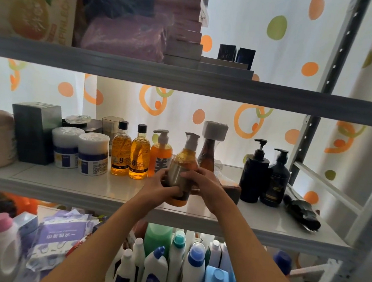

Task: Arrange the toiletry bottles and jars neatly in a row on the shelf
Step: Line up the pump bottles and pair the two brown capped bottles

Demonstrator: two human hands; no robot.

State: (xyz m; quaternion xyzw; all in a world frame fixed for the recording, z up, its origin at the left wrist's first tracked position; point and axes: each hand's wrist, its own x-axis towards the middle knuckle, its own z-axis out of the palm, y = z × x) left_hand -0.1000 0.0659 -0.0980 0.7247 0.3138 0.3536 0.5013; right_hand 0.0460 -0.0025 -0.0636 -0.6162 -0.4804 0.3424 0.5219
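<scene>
Two hands, left hand (161, 185) and right hand (201, 183), grip one orange pump bottle (184, 163).

From my remote view I log: one grey metal shelving unit (186, 81) with perforated uprights (339, 53) at right and white glossy boards. Behind it I see a white curtain (248, 22) printed with orange and green dots and rings, backlit by daylight. Upper tier: stacked boxes (180, 22) and wrapped purple bundles (124, 37). Lower tier: cleaning bottles (177, 265) and purple packets (57, 237).
</scene>
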